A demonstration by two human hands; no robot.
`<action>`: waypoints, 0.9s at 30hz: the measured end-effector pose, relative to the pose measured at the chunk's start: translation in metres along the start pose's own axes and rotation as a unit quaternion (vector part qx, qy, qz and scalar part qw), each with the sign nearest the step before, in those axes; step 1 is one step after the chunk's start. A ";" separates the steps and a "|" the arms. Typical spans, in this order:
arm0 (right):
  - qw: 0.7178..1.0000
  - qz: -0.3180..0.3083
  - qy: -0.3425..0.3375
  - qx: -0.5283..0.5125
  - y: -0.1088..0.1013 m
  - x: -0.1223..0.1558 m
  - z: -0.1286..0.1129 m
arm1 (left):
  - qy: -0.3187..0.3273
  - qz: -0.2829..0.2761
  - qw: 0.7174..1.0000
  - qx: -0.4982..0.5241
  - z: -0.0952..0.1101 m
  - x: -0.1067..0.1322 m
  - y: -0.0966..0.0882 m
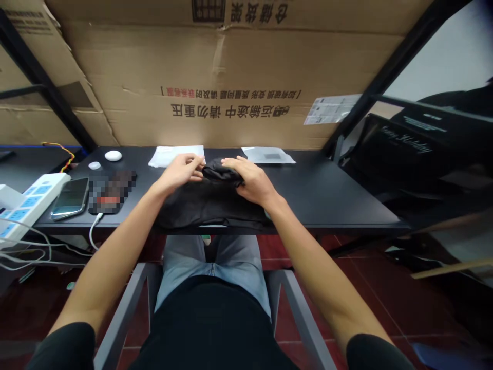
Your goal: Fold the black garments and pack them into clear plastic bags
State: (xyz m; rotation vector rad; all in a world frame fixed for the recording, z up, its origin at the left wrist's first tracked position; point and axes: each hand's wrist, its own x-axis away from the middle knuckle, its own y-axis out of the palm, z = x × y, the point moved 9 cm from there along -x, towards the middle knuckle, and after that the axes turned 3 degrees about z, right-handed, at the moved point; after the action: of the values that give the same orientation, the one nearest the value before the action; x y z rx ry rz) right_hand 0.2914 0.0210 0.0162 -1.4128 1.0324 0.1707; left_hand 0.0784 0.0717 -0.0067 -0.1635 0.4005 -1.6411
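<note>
The left hand [179,172] is touching the bunched black cloth [215,205] with its fingertips, pinching or not I cannot tell; the right hand [250,181] is pressing open on top; the cloth is lying at the black desk's [331,198] front edge.

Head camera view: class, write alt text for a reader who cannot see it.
A person's left hand and right hand hold bunched black cloth on a black desk. A phone and power strip lie left; cardboard stands behind.
</note>
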 end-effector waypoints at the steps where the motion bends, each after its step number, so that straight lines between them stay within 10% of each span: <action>1: 1.000 0.010 0.016 -0.001 -0.002 0.000 0.003 | 0.044 0.053 0.985 -0.161 0.001 -0.008 -0.024; 6: 0.995 0.035 0.088 -0.011 -0.008 0.005 0.016 | 0.076 0.081 0.905 -0.411 -0.019 -0.036 -0.080; 13: 0.985 0.069 0.157 0.035 -0.014 0.016 0.032 | 0.087 0.079 0.873 -0.473 -0.018 -0.036 -0.080; 21: 0.937 0.277 0.212 -0.007 -0.065 0.035 0.042 | 0.205 -0.021 0.868 -0.452 0.028 0.038 -0.006; 27: 0.901 0.375 0.206 -0.064 -0.086 0.041 0.035 | 0.187 -0.073 0.884 -0.422 0.022 0.076 0.045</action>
State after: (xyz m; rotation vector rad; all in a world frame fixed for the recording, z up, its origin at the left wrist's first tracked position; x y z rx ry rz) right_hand 0.3886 0.0129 0.0442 -1.1164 1.9267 0.5226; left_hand 0.1196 -0.0092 -0.0119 -0.5418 1.4255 -1.5420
